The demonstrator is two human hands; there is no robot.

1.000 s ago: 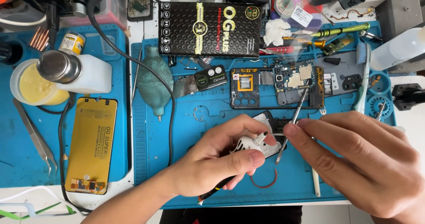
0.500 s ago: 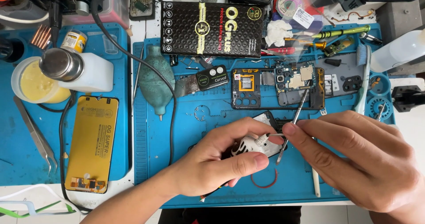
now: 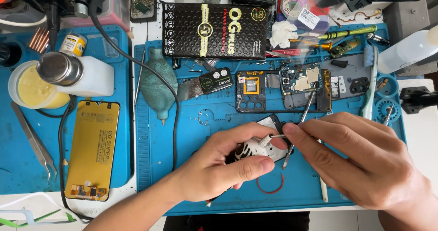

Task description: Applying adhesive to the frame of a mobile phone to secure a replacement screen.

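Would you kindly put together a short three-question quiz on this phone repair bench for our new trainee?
1. True or false: the left hand holds a small black part with white on it above the blue mat.
2. Which tool is in the grip of the right hand? A) a thin metal tool B) a toothbrush C) a green screwdriver
3. What lies on the mat directly beyond the hands, between the teal dust blower and the toothbrush?

Key: 1 true; 2 A; 3 an opened phone frame with its circuit board exposed.
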